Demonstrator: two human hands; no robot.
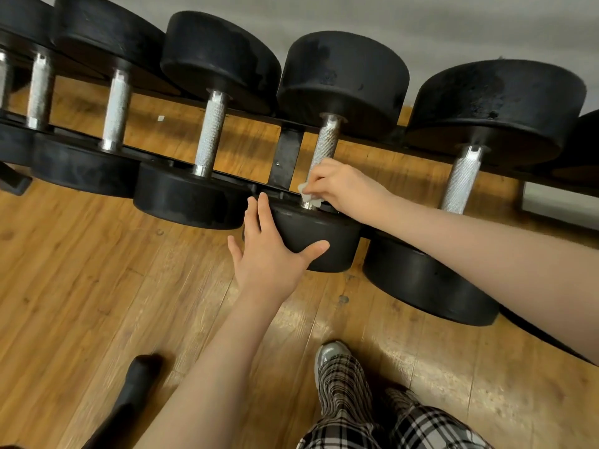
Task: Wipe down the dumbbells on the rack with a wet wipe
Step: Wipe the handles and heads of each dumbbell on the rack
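Several black dumbbells with knurled steel handles lie side by side on a low black rack (287, 157). My right hand (343, 186) pinches a small white wet wipe (306, 191) against the near end of the middle dumbbell's handle (324, 144). My left hand (269, 247) lies flat with straight fingers against the left side of that dumbbell's near head (324, 244), thumb stretched across its front. The far head (343, 79) shows damp patches.
Neighbouring dumbbells sit close on the left (207, 134) and right (460, 183). Wooden floor (97, 286) lies under and before the rack. My plaid trouser leg and grey shoe (330, 354) are at the bottom; a black object (136, 380) stands at lower left.
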